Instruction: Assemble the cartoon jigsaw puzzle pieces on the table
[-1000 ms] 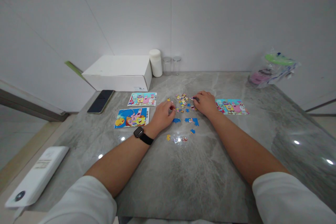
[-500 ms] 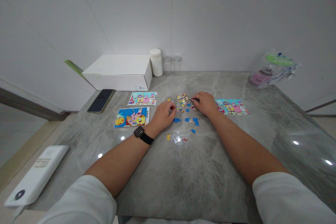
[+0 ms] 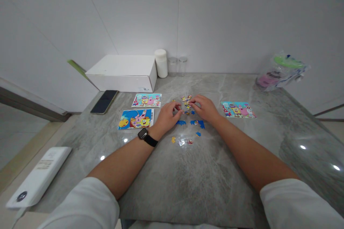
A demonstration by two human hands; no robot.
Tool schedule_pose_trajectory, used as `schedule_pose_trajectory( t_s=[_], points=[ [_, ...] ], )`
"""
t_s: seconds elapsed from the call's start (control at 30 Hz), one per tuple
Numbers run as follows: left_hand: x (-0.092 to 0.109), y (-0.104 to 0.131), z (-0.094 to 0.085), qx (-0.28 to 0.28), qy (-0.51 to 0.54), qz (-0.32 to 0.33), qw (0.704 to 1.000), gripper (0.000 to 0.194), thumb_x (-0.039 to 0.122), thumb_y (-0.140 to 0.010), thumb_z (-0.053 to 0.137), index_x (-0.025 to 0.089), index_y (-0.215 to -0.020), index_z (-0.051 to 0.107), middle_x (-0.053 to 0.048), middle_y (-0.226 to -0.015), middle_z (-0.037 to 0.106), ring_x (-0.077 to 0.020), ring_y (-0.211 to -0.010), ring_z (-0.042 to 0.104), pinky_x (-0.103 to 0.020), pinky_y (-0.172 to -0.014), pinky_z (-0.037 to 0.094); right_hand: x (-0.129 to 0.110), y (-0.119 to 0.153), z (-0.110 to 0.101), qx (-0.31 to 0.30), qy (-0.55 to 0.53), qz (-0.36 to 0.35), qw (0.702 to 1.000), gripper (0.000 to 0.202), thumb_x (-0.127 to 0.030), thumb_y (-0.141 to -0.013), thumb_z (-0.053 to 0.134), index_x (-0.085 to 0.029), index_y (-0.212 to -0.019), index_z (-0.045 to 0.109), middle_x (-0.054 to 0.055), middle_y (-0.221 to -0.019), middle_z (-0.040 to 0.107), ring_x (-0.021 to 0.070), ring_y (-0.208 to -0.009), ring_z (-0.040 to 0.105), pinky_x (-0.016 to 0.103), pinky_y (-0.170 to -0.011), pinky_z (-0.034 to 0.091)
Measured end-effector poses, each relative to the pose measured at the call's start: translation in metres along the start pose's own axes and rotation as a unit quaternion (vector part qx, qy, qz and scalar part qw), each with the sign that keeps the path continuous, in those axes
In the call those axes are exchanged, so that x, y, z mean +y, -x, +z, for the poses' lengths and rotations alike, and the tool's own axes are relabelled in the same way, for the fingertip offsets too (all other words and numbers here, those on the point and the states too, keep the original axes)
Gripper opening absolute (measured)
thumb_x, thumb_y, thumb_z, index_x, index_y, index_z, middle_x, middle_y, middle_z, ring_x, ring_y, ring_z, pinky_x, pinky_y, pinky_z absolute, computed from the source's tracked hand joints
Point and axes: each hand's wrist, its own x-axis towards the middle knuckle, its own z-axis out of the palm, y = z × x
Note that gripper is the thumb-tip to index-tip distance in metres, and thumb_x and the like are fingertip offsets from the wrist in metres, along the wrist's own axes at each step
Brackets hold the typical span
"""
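A small heap of jigsaw puzzle pieces (image 3: 187, 98) lies on the grey table between my hands. My right hand (image 3: 204, 108) reaches into the heap's right side, thumb and fingertips pinched at a puzzle piece. At the heap's left edge, my left hand (image 3: 168, 115) is curled with thumb and forefinger close together; what they hold, if anything, is too small to make out. Just in front lie a joined blue puzzle section (image 3: 197, 123) and another blue strip (image 3: 181, 122), partly behind my left hand. Nearer me are a loose blue piece (image 3: 198, 134), a yellow piece (image 3: 173, 139) and a reddish piece (image 3: 190, 142).
Two cartoon picture cards (image 3: 146, 100) (image 3: 135, 118) lie left, another card (image 3: 238, 110) right. Behind stand a white box (image 3: 120, 73), a white bottle (image 3: 161, 63) and two glass jars (image 3: 182, 66). A phone (image 3: 104, 102), a white device (image 3: 39, 177) and a plastic-wrapped item (image 3: 281, 73) sit toward the sides.
My right hand has moved left, from the heap's right edge into the pieces. My left hand stays at the left edge, its fingers slightly shifted.
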Motion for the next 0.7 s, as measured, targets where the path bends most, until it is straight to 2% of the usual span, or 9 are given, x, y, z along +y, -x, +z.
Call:
schedule_pose_trajectory(
  t_s=[0.13, 0.27, 0.4, 0.53, 0.6, 0.7],
  points=[
    [0.001, 0.0, 0.0, 0.014, 0.061, -0.023, 0.998, 0.012, 0.029, -0.096, 0.067, 0.022, -0.105, 0.068, -0.002, -0.097, 0.073, -0.019, -0.09, 0.066, -0.033, -0.087, 0.051, -0.02, 0.002, 0.004, -0.01, -0.038, -0.041, 0.998, 0.025, -0.036, -0.103, 0.056, -0.023, -0.099, 0.076, 0.009, -0.099, 0.076, 0.0243, -0.097, 0.068, 0.038, -0.094, 0.05],
    [0.001, 0.0, 0.002, 0.022, 0.122, -0.057, 0.991, 0.014, 0.034, -0.098, 0.065, 0.021, -0.094, 0.068, 0.0, -0.089, 0.071, -0.0165, -0.085, 0.064, -0.03, -0.082, 0.05, -0.023, 0.003, 0.005, -0.007, -0.053, -0.044, 0.998, 0.024, -0.036, -0.103, 0.057, -0.022, -0.097, 0.077, 0.008, -0.096, 0.076, 0.0229, -0.093, 0.069, 0.035, -0.09, 0.051],
    [-0.001, -0.003, 0.004, 0.027, 0.175, -0.116, 0.977, 0.02, 0.04, -0.096, 0.066, 0.02, -0.092, 0.07, -0.001, -0.087, 0.072, -0.0161, -0.079, 0.063, -0.029, -0.075, 0.049, -0.006, 0.0, 0.0, 0.01, -0.021, 0.002, 1.0, 0.026, -0.035, -0.103, 0.057, -0.023, -0.098, 0.079, 0.008, -0.099, 0.078, 0.0226, -0.093, 0.07, 0.034, -0.089, 0.051],
    [-0.004, -0.006, 0.005, 0.029, 0.215, -0.159, 0.963, 0.026, 0.045, -0.095, 0.065, 0.02, -0.089, 0.07, -0.002, -0.087, 0.076, -0.0173, -0.078, 0.065, -0.03, -0.074, 0.05, 0.025, 0.001, -0.007, 0.049, 0.07, 0.063, 0.994, 0.026, -0.033, -0.102, 0.057, -0.022, -0.103, 0.08, 0.01, -0.104, 0.079, 0.0254, -0.1, 0.069, 0.037, -0.094, 0.05],
    [-0.006, -0.007, 0.005, 0.03, 0.235, -0.17, 0.957, 0.028, 0.047, -0.095, 0.065, 0.02, -0.089, 0.071, -0.003, -0.088, 0.077, -0.0178, -0.079, 0.066, -0.03, -0.075, 0.051, 0.039, 0.002, -0.009, 0.04, 0.116, 0.082, 0.989, 0.026, -0.032, -0.102, 0.057, -0.022, -0.104, 0.081, 0.011, -0.106, 0.078, 0.0264, -0.103, 0.068, 0.038, -0.096, 0.049],
    [-0.007, -0.007, 0.006, 0.036, 0.244, -0.176, 0.953, 0.032, 0.05, -0.096, 0.063, 0.02, -0.087, 0.072, -0.003, -0.088, 0.078, -0.0188, -0.081, 0.068, -0.032, -0.079, 0.052, 0.05, 0.003, -0.009, -0.009, 0.174, 0.094, 0.98, 0.025, -0.031, -0.101, 0.059, -0.021, -0.105, 0.082, 0.011, -0.108, 0.078, 0.0272, -0.105, 0.067, 0.038, -0.096, 0.047]
  ],
)
